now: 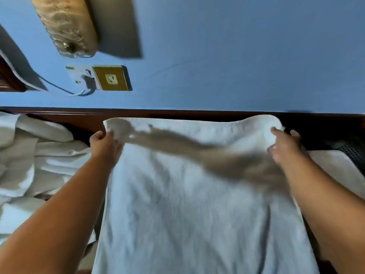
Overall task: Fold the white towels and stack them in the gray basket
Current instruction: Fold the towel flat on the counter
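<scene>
White towel (197, 194) spread wide between the arms. Left hand (104, 144) and right hand (283, 146) each pinch a far corner, fingers curled on cloth, probably to square the edges for folding. Gray basket (353, 153) just right, unfolded pile (39, 159) left.

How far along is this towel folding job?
Done: perhaps one white cloth lying flat at the right beside a dark mesh edge, possibly the gray basket; I cannot be sure. In hand: the left hand and right hand each pinch a far corner of a large white terry towel, spread open, not yet folded. Still to do: a rumpled heap of white towels on the left.
</scene>
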`<move>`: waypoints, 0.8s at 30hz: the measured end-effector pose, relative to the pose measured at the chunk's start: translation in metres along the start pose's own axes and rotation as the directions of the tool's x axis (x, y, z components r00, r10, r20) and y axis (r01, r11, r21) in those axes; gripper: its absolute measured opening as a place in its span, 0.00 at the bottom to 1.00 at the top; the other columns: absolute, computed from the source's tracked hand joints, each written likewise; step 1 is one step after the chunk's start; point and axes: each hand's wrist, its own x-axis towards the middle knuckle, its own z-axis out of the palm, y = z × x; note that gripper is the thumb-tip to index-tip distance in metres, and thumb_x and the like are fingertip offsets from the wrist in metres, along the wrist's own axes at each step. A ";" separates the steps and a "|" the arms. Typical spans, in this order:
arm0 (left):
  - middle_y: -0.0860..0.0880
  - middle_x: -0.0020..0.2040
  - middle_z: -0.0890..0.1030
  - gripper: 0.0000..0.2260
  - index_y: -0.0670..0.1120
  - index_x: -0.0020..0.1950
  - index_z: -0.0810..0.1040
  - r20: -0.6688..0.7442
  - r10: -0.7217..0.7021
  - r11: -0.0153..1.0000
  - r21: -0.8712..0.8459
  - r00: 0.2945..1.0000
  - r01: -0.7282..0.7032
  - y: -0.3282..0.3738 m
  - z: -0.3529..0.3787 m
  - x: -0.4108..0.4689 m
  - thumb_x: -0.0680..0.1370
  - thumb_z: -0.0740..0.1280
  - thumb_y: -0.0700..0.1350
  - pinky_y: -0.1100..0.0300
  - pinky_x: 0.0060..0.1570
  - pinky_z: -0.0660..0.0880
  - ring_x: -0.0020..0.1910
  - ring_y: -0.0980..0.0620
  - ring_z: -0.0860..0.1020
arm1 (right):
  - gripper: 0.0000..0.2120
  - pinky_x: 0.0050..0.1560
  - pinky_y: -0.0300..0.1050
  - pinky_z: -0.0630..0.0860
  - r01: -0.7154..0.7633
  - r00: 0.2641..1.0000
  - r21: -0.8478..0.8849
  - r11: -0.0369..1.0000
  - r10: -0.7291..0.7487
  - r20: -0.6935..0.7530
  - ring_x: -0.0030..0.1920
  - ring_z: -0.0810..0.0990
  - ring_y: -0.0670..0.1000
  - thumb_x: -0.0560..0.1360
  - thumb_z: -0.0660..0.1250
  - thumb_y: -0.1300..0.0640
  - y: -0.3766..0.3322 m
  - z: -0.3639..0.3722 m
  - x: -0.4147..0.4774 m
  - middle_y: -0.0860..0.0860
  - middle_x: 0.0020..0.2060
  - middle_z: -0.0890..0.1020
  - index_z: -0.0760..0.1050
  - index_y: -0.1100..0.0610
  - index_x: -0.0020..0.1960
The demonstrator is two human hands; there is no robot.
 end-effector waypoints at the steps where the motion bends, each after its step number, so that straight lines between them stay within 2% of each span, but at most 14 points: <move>1: 0.46 0.57 0.76 0.14 0.49 0.67 0.72 0.021 0.056 0.978 0.198 0.998 -0.059 -0.015 0.001 0.011 0.82 0.64 0.50 0.53 0.55 0.79 0.53 0.47 0.79 | 0.40 0.50 0.44 0.77 0.032 0.999 -0.113 0.993 -0.033 -0.014 0.59 0.78 0.53 0.73 0.75 0.53 0.011 0.016 0.003 0.53 0.64 0.76 0.57 0.53 0.79; 2: 0.46 0.63 0.75 0.23 0.49 0.73 0.67 0.026 0.098 0.916 0.389 0.995 -0.100 -0.037 -0.005 0.024 0.79 0.67 0.52 0.49 0.62 0.77 0.60 0.43 0.78 | 0.42 0.60 0.47 0.73 0.078 0.997 -0.263 0.961 -0.076 0.020 0.68 0.72 0.56 0.73 0.75 0.55 0.024 0.031 -0.002 0.54 0.72 0.70 0.55 0.52 0.79; 3: 0.44 0.68 0.74 0.30 0.48 0.76 0.65 0.058 0.178 0.792 0.584 0.982 -0.178 -0.056 -0.016 0.024 0.77 0.71 0.52 0.47 0.66 0.74 0.65 0.40 0.76 | 0.42 0.67 0.49 0.69 0.160 0.986 -0.411 0.898 -0.127 0.106 0.73 0.67 0.56 0.73 0.75 0.57 0.042 0.041 -0.010 0.55 0.75 0.66 0.56 0.52 0.80; 4: 0.42 0.70 0.74 0.30 0.46 0.77 0.65 0.124 0.207 0.693 0.682 0.971 -0.234 -0.077 -0.027 0.022 0.77 0.72 0.49 0.48 0.67 0.71 0.68 0.39 0.74 | 0.40 0.70 0.50 0.67 0.225 0.969 -0.494 0.840 -0.140 0.203 0.74 0.65 0.57 0.73 0.74 0.58 0.062 0.050 -0.020 0.56 0.75 0.65 0.58 0.53 0.79; 6: 0.40 0.70 0.74 0.25 0.42 0.73 0.70 0.235 0.184 0.577 0.761 0.955 -0.298 -0.118 -0.060 0.009 0.78 0.73 0.42 0.52 0.63 0.70 0.67 0.38 0.74 | 0.35 0.71 0.48 0.65 0.335 0.914 -0.608 0.720 -0.090 0.396 0.73 0.66 0.57 0.74 0.73 0.59 0.107 0.064 -0.047 0.58 0.74 0.67 0.63 0.57 0.77; 8: 0.41 0.68 0.75 0.23 0.43 0.70 0.74 0.239 0.117 0.463 0.845 0.964 -0.266 -0.157 -0.101 -0.007 0.76 0.73 0.43 0.50 0.60 0.72 0.64 0.38 0.76 | 0.30 0.70 0.42 0.64 0.431 0.831 -0.647 0.629 0.003 0.556 0.69 0.71 0.56 0.75 0.72 0.59 0.150 0.073 -0.088 0.58 0.72 0.68 0.67 0.57 0.75; 10: 0.41 0.68 0.75 0.26 0.46 0.69 0.75 0.151 0.067 0.306 0.938 0.986 -0.165 -0.189 -0.150 -0.017 0.72 0.71 0.52 0.42 0.61 0.73 0.64 0.36 0.75 | 0.27 0.67 0.35 0.63 0.549 0.717 -0.602 0.580 0.044 0.696 0.67 0.73 0.54 0.75 0.70 0.59 0.180 0.081 -0.127 0.55 0.70 0.69 0.71 0.55 0.72; 11: 0.39 0.68 0.75 0.29 0.45 0.70 0.75 0.077 0.054 0.264 0.960 0.996 -0.088 -0.201 -0.171 -0.024 0.70 0.70 0.54 0.39 0.63 0.72 0.65 0.34 0.74 | 0.26 0.68 0.35 0.62 0.614 0.651 -0.574 0.542 0.063 0.756 0.69 0.72 0.54 0.74 0.69 0.59 0.191 0.086 -0.145 0.54 0.69 0.69 0.72 0.54 0.72; 14: 0.35 0.67 0.74 0.33 0.41 0.72 0.73 -0.007 0.045 0.212 0.977 0.999 -0.003 -0.218 -0.211 -0.056 0.70 0.77 0.48 0.36 0.63 0.70 0.65 0.30 0.73 | 0.26 0.74 0.42 0.60 0.791 0.440 -0.433 0.432 0.092 0.893 0.76 0.62 0.51 0.75 0.66 0.56 0.209 0.104 -0.192 0.50 0.73 0.66 0.70 0.51 0.73; 16: 0.34 0.66 0.74 0.33 0.40 0.73 0.73 -0.020 0.026 0.207 0.978 0.999 0.014 -0.219 -0.225 -0.072 0.70 0.79 0.46 0.37 0.63 0.70 0.64 0.30 0.73 | 0.26 0.75 0.41 0.59 0.837 0.342 -0.370 0.404 0.142 0.929 0.78 0.57 0.49 0.77 0.63 0.54 0.214 0.117 -0.220 0.49 0.77 0.61 0.67 0.48 0.75; 18: 0.38 0.67 0.74 0.31 0.41 0.73 0.73 -0.045 -0.016 0.167 0.985 0.999 0.047 -0.215 -0.232 -0.085 0.73 0.76 0.51 0.41 0.63 0.70 0.66 0.34 0.73 | 0.26 0.74 0.39 0.60 0.880 0.252 -0.305 0.363 0.185 0.950 0.78 0.58 0.51 0.77 0.62 0.54 0.220 0.133 -0.242 0.49 0.78 0.58 0.66 0.47 0.75; 20: 0.42 0.69 0.72 0.28 0.45 0.73 0.70 -0.083 -0.046 0.165 0.982 0.996 0.089 -0.211 -0.232 -0.096 0.77 0.70 0.57 0.45 0.65 0.68 0.70 0.40 0.70 | 0.26 0.73 0.40 0.59 0.923 0.168 -0.222 0.315 0.189 0.967 0.76 0.62 0.54 0.77 0.62 0.54 0.222 0.147 -0.261 0.51 0.77 0.60 0.67 0.48 0.75; 22: 0.46 0.71 0.69 0.27 0.48 0.73 0.68 -0.127 -0.044 0.153 0.979 0.991 0.132 -0.208 -0.231 -0.104 0.79 0.65 0.61 0.48 0.67 0.67 0.73 0.44 0.66 | 0.26 0.74 0.45 0.61 0.956 0.059 -0.106 0.272 0.177 0.982 0.75 0.64 0.57 0.76 0.62 0.55 0.223 0.164 -0.280 0.53 0.77 0.62 0.68 0.50 0.74; 24: 0.47 0.71 0.68 0.26 0.50 0.71 0.68 -0.138 -0.050 0.107 0.984 0.989 0.142 -0.205 -0.230 -0.109 0.79 0.62 0.64 0.50 0.66 0.67 0.72 0.45 0.66 | 0.28 0.73 0.51 0.64 0.976 -0.049 0.006 0.216 0.193 0.980 0.76 0.62 0.59 0.76 0.62 0.58 0.225 0.181 -0.297 0.55 0.78 0.60 0.66 0.51 0.76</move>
